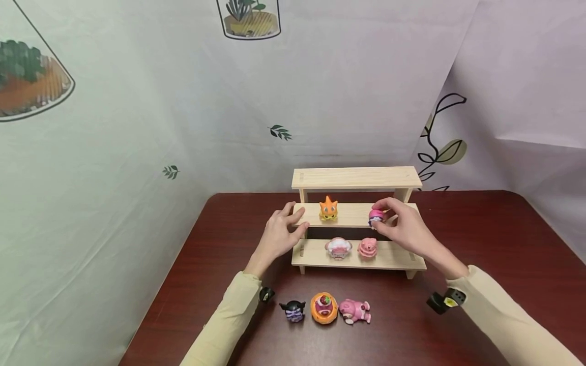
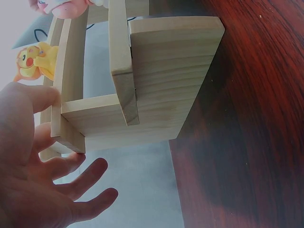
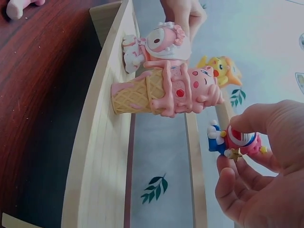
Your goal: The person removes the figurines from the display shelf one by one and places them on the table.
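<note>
My right hand (image 1: 405, 226) pinches a small figurine (image 3: 240, 141) in a pink hat and blue clothes, with a gold star, at the right end of the middle step. At that step's left end my left hand (image 1: 277, 231) holds the board of the wooden display shelf (image 1: 357, 177) between thumb and fingers, its other fingers spread. An orange-and-yellow figurine (image 1: 328, 209) stands on the middle step. On the lowest step are a pink-and-white figurine (image 1: 338, 248) and a pink figurine on an ice-cream cone (image 3: 178, 90).
In front of the shelf, on the dark red table (image 1: 467, 244), lie a black-and-purple figurine (image 1: 293, 310), an orange round figurine with a cake-like top (image 1: 324, 308) and a pink figurine (image 1: 355, 311) on its side. A printed cloth (image 1: 357, 91) hangs behind.
</note>
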`<state>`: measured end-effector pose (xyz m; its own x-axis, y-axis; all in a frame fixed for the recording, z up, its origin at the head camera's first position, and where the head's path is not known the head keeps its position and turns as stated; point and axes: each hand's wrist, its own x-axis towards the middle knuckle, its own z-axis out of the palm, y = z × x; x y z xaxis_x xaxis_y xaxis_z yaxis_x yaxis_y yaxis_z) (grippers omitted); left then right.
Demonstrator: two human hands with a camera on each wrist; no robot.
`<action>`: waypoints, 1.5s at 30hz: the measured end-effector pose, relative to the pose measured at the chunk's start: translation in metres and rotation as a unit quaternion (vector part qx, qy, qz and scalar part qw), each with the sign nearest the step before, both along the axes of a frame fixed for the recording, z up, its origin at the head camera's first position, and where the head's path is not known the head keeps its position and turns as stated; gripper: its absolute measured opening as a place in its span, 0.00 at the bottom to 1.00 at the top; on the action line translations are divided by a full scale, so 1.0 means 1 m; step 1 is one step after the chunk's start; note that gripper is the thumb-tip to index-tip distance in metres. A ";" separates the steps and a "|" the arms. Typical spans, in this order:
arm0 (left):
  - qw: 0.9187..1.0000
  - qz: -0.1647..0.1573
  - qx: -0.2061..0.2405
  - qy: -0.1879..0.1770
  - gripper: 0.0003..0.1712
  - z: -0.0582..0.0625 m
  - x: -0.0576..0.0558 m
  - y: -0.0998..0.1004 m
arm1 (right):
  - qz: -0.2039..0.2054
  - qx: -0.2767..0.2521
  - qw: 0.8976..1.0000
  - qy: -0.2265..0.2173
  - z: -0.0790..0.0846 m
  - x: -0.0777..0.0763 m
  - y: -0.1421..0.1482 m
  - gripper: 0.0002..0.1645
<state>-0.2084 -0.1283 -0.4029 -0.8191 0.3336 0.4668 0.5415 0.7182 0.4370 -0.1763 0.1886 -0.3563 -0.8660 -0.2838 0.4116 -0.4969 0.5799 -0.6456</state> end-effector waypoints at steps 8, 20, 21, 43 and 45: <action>1.000 0.004 -0.003 -0.001 0.26 -0.001 0.000 -0.001 | 0.003 0.004 1.000 0.026 -0.001 0.007 0.003 0.17; 1.000 0.003 -0.005 -0.005 0.26 0.000 0.000 0.000 | -0.012 0.015 0.999 0.037 -0.007 0.019 0.011 0.19; 1.000 0.003 -0.006 -0.006 0.26 0.000 0.000 0.000 | -0.014 0.017 0.999 0.039 -0.008 0.020 0.012 0.19; 1.000 0.002 -0.011 0.001 0.26 0.001 0.000 0.000 | -0.016 0.003 0.998 0.067 -0.020 0.048 0.026 0.22; 1.000 0.005 -0.012 -0.001 0.26 0.001 0.000 0.000 | -0.016 0.000 0.997 0.069 -0.021 0.050 0.026 0.22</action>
<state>-0.2081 -0.1285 -0.4020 -0.8233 0.3361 0.4574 0.5334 0.7335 0.4212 -0.1262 0.2151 -0.3776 -0.8096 -0.2568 0.5278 -0.5625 0.5963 -0.5727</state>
